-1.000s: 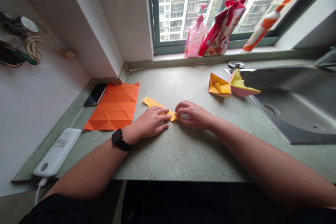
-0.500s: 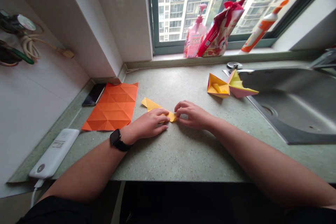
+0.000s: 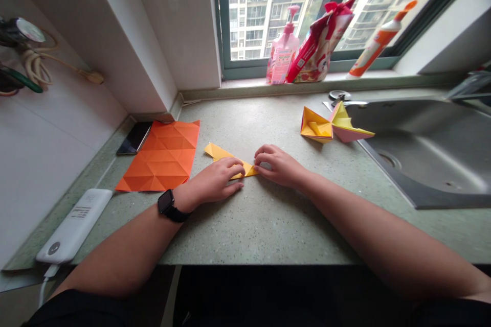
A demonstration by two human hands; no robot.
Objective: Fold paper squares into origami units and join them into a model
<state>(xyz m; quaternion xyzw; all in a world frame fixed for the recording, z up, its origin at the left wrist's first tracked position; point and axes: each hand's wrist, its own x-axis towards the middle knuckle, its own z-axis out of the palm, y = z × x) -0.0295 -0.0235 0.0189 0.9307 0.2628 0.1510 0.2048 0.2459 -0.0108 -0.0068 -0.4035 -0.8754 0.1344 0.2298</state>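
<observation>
A folded strip of yellow paper lies on the green speckled counter. My left hand, a black watch on its wrist, rests on the strip's near end with curled fingers pressing it down. My right hand pinches the strip's right tip with its fingertips. The part of the paper under my left hand is hidden.
A creased orange sheet lies left, beside a phone and a white power bank. Two folded paper pieces, yellow and pink-yellow, sit by the steel sink. A pink pump bottle, red bag and orange bottle stand on the sill.
Both hands stay on the yellow strip with only small finger shifts. The view has drifted slightly.
</observation>
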